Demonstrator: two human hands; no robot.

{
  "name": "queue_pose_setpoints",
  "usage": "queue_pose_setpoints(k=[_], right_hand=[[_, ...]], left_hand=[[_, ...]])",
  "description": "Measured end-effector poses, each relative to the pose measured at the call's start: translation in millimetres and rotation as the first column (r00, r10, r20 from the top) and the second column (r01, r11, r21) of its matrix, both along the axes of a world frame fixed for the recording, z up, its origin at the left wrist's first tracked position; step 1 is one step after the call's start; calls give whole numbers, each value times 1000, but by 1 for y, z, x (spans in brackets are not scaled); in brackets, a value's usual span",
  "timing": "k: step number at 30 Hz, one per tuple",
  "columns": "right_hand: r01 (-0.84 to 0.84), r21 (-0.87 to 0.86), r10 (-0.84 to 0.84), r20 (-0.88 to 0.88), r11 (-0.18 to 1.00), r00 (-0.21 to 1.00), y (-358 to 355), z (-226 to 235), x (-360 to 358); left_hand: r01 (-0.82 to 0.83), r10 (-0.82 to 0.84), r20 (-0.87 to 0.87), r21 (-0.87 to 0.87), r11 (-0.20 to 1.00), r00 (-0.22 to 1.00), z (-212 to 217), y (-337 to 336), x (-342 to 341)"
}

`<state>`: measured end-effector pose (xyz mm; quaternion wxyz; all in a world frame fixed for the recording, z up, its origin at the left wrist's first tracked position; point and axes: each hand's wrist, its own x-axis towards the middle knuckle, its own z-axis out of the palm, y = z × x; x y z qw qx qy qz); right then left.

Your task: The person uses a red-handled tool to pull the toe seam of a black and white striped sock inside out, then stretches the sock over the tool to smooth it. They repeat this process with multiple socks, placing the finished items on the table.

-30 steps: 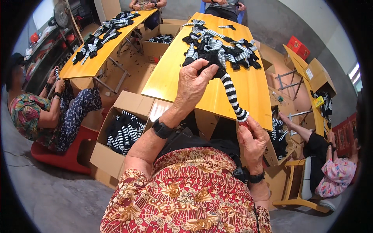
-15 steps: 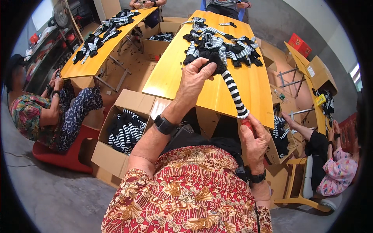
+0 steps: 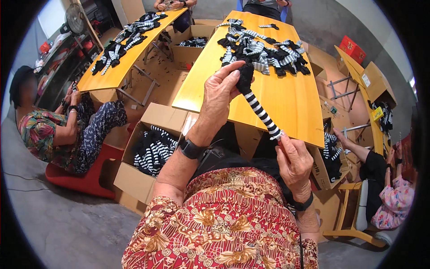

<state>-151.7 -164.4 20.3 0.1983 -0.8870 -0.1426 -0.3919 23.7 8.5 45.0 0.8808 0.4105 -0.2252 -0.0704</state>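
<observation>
Up goes the left hand (image 3: 220, 92) compared with half a second ago, lifting away from the heap and drawing the black-and-white striped sock (image 3: 257, 105) clear of it, stretched a touch longer between the two hands. That left hand pinches the black end of the sock between thumb and fingers, high over the yellow wooden table (image 3: 291, 107). Down near the table's near edge, the right hand (image 3: 293, 163) grips the other, striped end with its fingertips. So the hands are well apart, each clamped on one end, and the sock runs taut on a slant between them, probably pulled straight so its whole length can be looked over. Behind it, the pile of striped and black socks (image 3: 264, 49) lies spread on the far half of the table. An open cardboard box of striped socks (image 3: 150, 150) stands on the floor at the person's left, close by. A second seated person (image 3: 53, 130) works by the other table.
</observation>
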Motion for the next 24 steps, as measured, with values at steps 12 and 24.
queue_pose_setpoints(k=[12, 24], right_hand=[[26, 440, 26, -112, 898, 993, -1, -14, 9], [-51, 544, 199, -218, 838, 955, -5, -1, 0]], left_hand=[[-85, 83, -104, -17, 996, 991, -21, -32, -5], [-40, 19, 143, 150, 988, 990, 2, 2, 18]])
